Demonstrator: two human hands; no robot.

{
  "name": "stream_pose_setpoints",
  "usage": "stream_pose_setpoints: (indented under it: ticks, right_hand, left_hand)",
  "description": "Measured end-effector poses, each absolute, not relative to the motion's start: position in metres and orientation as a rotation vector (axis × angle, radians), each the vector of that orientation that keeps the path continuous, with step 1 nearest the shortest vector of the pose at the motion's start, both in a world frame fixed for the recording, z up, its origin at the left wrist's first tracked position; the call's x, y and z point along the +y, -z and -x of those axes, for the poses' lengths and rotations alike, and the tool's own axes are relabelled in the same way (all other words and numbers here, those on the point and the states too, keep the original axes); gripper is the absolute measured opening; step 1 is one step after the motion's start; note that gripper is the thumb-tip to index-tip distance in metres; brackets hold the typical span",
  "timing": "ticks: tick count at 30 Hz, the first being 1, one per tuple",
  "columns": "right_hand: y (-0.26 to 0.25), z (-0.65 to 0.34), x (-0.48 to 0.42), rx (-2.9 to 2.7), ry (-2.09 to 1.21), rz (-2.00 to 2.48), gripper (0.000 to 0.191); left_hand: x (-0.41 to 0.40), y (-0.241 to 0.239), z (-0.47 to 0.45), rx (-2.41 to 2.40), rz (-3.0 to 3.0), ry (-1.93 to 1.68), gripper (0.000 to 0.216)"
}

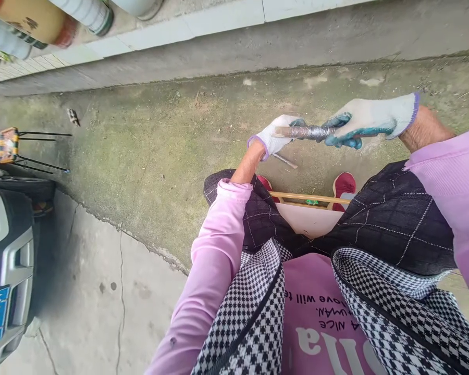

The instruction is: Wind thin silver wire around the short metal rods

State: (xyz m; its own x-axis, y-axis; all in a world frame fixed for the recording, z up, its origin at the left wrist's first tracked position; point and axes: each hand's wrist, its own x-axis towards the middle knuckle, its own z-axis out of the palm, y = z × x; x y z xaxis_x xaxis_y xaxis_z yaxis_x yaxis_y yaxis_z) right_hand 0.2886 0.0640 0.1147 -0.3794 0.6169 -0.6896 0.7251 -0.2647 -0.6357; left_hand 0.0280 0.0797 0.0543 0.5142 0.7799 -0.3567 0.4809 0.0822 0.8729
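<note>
- Nearest you is your pink top (316, 291), under an open black-and-white checked vest (254, 307), with your dark plaid trousers (398, 219) beyond.
- Between your thighs is a pale panel (307, 216) with a yellow edge.
- Out past your knees, both hands wear white gloves with teal palms, and the rod (316, 133) runs level between them, its middle wound with silvery strand.
- Your left hand (275, 136) grasps the rod near its bare wooden end.
- Your right hand (361, 121) has its fingers curled round the rod at the other side of the winding.
- Below your left hand is a second wrapped stick (285, 160); it seems to lie on the ground, though it is small and partly covered here.
- Your red shoes (344, 186) rest on the mossy ground (152, 140).
- Farther off, a woven stool (8, 146) and a vehicle (21, 260) stand to your left.
- Ahead, jars (42, 21) line a tiled ledge (219, 23).
</note>
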Motion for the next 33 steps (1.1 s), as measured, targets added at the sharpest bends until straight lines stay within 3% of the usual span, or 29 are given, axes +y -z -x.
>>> stream_pose_setpoints:
  ticks: [8,14,20,28,33]
  right_hand:
    - [-0.097,-0.286,0.063,1.845,1.43,-1.423,0.018]
    - [-0.079,-0.272,0.069,1.97,0.849,-1.567,0.022]
    - [-0.097,-0.265,0.078,2.006,0.709,-1.752,0.02]
    - [-0.12,-0.268,0.086,2.124,1.021,-1.982,0.016]
    - [-0.13,-0.272,0.067,2.057,1.794,-2.123,0.006]
  left_hand:
    - [0.074,-0.059,-0.032,1.182,-1.506,-0.17,0.033]
    - [0.069,-0.048,-0.036,1.228,-1.682,-0.155,0.033]
    - [0.073,-0.047,-0.034,1.446,-1.89,-0.311,0.018]
    - [0.078,-0.058,-0.032,1.491,-1.583,-0.564,0.015]
    - [0.083,-0.092,-0.047,1.528,-1.536,-0.652,0.016]
